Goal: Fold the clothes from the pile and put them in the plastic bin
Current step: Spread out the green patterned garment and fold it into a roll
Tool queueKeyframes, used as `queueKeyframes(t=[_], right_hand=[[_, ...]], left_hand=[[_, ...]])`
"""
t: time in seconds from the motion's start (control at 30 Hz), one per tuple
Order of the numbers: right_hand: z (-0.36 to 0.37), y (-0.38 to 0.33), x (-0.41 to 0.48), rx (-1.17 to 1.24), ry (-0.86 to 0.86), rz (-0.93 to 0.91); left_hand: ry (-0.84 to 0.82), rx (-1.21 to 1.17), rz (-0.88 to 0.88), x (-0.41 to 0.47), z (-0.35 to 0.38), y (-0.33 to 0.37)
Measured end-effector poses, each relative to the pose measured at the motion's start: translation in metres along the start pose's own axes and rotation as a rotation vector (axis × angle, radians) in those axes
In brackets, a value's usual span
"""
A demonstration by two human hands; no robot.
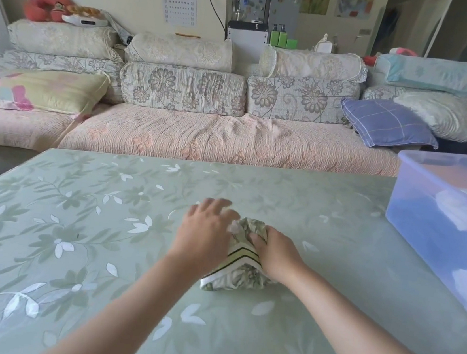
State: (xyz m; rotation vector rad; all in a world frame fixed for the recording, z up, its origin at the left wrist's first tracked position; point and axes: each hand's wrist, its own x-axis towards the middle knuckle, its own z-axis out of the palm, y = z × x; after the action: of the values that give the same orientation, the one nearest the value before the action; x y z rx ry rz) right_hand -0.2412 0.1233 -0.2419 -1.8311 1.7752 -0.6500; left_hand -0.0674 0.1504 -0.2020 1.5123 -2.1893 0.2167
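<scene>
Hands met on a bunched green leaf-print garment (238, 277) in the middle of the counter (87, 217): left hand (204, 232) pressed it with straight fingers, right hand (274, 255) gripped it; the plastic bin (427, 229) stood at the right edge

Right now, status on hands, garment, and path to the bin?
Left hand flat on green garment, right hand gripping it. Bundled small on table. Plastic bin at right, nothing between.
</scene>
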Motion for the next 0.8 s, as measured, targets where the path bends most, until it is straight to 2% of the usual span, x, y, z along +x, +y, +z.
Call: queueKeyframes(t=[0.07,0.17,0.2,0.27,0.33,0.37,0.47,0.63,0.8], right_hand=[[0.005,0.000,0.006,-0.042,0.065,0.041],[0.007,-0.002,0.006,-0.200,0.226,0.076],[0.007,-0.003,0.004,-0.284,0.303,-0.001],[0.010,-0.004,0.001,-0.391,0.394,-0.301],[0.013,-0.005,0.003,-0.461,0.234,-0.505],[0.014,-0.005,0.005,-0.488,0.115,-0.519],[0.017,0.003,0.014,-0.449,-0.173,-0.350],[0.021,0.011,0.027,-0.410,-0.241,-0.275],[0.000,0.006,0.037,-0.479,-0.319,-0.295]], left_hand=[[-0.061,0.018,0.078,-0.007,0.018,0.017],[-0.165,0.092,0.053,-0.011,0.046,0.016],[-0.192,0.083,0.043,-0.010,0.051,0.011],[-0.260,0.030,0.035,-0.006,0.058,0.005],[-0.329,-0.034,0.050,-0.006,0.070,-0.003],[-0.326,-0.044,0.072,-0.006,0.074,-0.005],[-0.357,-0.126,-0.003,-0.006,0.085,-0.017],[-0.393,-0.093,0.019,-0.009,0.073,-0.018],[-0.414,-0.325,-0.358,-0.012,0.052,-0.009]])
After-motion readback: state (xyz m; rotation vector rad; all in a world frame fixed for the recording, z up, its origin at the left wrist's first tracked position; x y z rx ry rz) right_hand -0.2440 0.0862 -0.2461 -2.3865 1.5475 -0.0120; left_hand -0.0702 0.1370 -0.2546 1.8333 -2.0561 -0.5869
